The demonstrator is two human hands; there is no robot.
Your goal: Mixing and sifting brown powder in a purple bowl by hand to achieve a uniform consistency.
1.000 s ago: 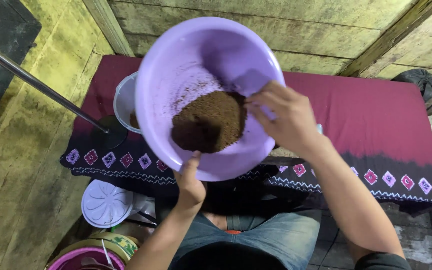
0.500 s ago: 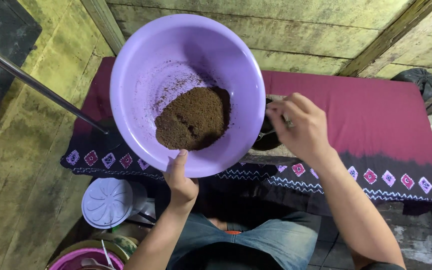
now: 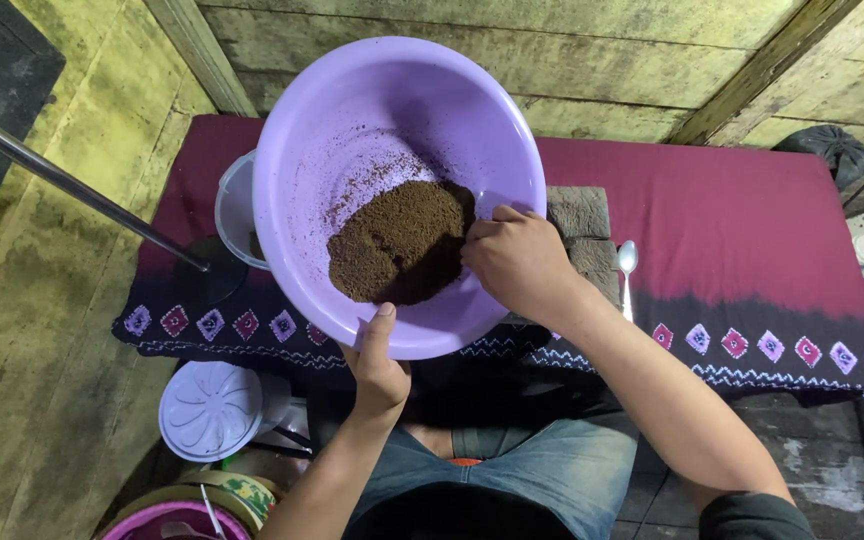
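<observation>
Far left, a white lid [image 3: 210, 410] is lying low on the floor. The left hand [image 3: 380, 370] is gripping the near rim of the tilted purple bowl [image 3: 372, 130], thumb clamped inside. The right hand [image 3: 520, 262], out at the rim 0.5 seconds ago, is now reaching inside, fingers curled against the brown powder [image 3: 397, 242]. A spoon [image 3: 627, 262] is resting on the tabletop [image 3: 732, 220] at right.

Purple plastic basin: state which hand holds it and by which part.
The left hand holds the round purple plastic basin by its near rim, thumb inside. The right hand reaches into it by the brown powder, gripping nothing visible.
</observation>
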